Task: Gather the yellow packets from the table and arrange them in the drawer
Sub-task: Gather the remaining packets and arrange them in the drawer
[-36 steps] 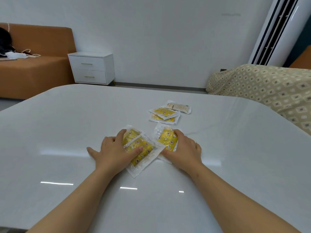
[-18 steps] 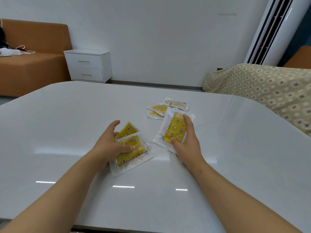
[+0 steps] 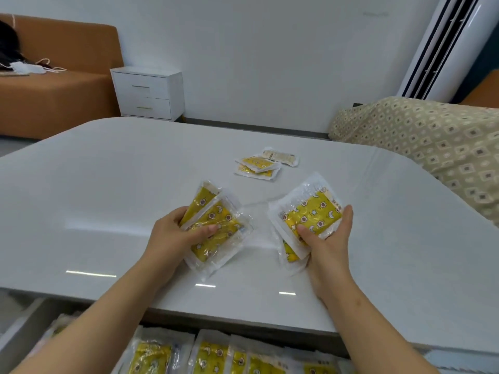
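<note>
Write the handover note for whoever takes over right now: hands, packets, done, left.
Hands: the left hand grips a fanned handful of yellow packets; the right hand grips a second handful. Both are over the near part of the table.
Elsewhere: three far packets lie together farther back on the table, one showing a pale face.
Done: the open drawer below the table's near edge holds a row of stored packets.
Left: lay both handfuls in the drawer, then fetch the far packets.

We see a white two-drawer nightstand against the plain white wall. Left of the nightstand: orange sofa. Far right of it: white standing air conditioner, beige diamond-patterned cover below that.
</note>
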Motion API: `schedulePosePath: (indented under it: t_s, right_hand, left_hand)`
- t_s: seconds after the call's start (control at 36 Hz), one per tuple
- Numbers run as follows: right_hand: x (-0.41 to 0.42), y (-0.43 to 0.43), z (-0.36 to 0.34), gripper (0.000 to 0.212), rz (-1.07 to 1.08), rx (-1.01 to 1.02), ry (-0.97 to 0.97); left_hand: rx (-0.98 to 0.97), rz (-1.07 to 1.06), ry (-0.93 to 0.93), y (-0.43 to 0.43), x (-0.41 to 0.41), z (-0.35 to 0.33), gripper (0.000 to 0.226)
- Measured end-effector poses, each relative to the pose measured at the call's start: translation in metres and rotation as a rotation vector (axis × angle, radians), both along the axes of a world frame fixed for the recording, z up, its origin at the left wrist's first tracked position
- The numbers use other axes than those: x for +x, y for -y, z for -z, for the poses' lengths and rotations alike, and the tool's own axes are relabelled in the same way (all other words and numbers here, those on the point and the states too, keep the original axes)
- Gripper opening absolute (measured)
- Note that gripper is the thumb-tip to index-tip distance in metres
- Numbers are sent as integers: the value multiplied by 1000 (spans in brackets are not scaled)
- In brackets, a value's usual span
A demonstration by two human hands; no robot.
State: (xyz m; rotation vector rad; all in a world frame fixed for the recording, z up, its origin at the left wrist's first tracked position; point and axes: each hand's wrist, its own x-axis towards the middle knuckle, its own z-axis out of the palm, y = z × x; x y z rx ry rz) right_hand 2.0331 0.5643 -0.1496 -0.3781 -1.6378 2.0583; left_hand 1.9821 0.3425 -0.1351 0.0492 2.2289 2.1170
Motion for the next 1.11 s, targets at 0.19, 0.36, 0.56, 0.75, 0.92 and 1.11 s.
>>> schedulePosePath:
  t_s: [0.19,0.36,0.56,0.75,0.92,1.11]
  right_hand:
    - [43,7,-3,95,-62,-138,24]
    - [81,14,-4,94,-126,-17,18]
    - [131,22,14,105,-291,334,98]
    - [147,35,28,45,-490,591,330]
    - [152,36,35,35,-578,565,441]
    - [144,37,38,22,-481,393,448]
  left_hand:
    - [21,42,-2,2,43,2,34]
    - [-71,75,-61,4,72,4,37]
    - [-359,174,-278,22,115,31,47]
    - [-447,177,-162,43,122,42,46]
    - [-502,222,11,42,126,44,25]
    - [-536,261,94,48,121,41,31]
